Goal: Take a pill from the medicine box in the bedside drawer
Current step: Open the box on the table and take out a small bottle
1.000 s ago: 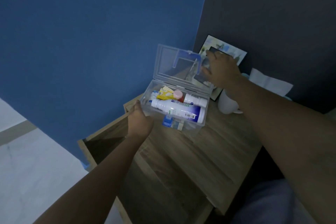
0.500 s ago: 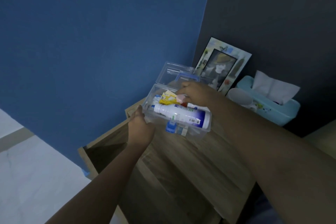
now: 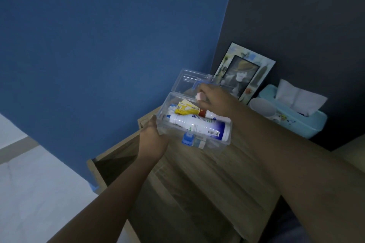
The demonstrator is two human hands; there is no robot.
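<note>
The clear plastic medicine box [image 3: 209, 145] stands on the wooden bedside table [image 3: 207, 179], its lid [image 3: 187, 81] tipped open toward the wall. My left hand [image 3: 153, 140] grips the box's left end. My right hand [image 3: 215, 96] is raised just above the box and pinches a small pink-capped bottle [image 3: 199, 96]. Inside lie a large white bottle with a blue label [image 3: 199, 127], a yellow packet [image 3: 186, 109] and a smaller white bottle with a red band [image 3: 207, 114]. The drawer [image 3: 110, 162] below stands pulled out at the left.
A framed picture [image 3: 245, 73] leans on the dark wall behind the box. A white mug [image 3: 262, 109] and a light blue tissue box [image 3: 296, 116] stand to the right of it. The blue wall is close on the left.
My right hand let go of the lid, reached into the box and lifted the small pink-capped bottle out. The lid stayed open. My left hand kept its grip.
</note>
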